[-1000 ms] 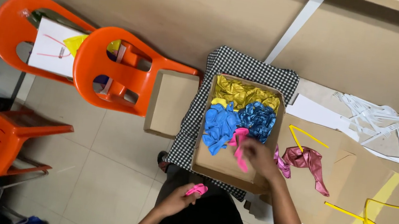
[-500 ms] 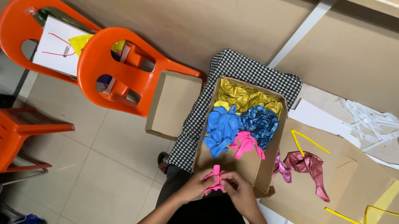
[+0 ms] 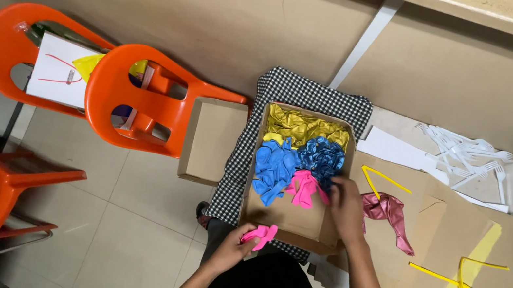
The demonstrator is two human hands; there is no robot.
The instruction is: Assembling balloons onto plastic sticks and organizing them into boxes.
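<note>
Pale floor tiles and orange chairs frame the work. Left hand pinches a pink balloon by the cardboard box's near edge; right hand, fingers curled, reaches among balloons at its right edge, seemingly picking another.

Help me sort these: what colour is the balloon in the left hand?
Bright pink balloon, held by the left hand, head view.

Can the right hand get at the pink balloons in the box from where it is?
Probably yes. The right hand rests at the open cardboard box rim, right beside the pink balloons; nothing covers them, and the left hand is clear of the path.
</note>
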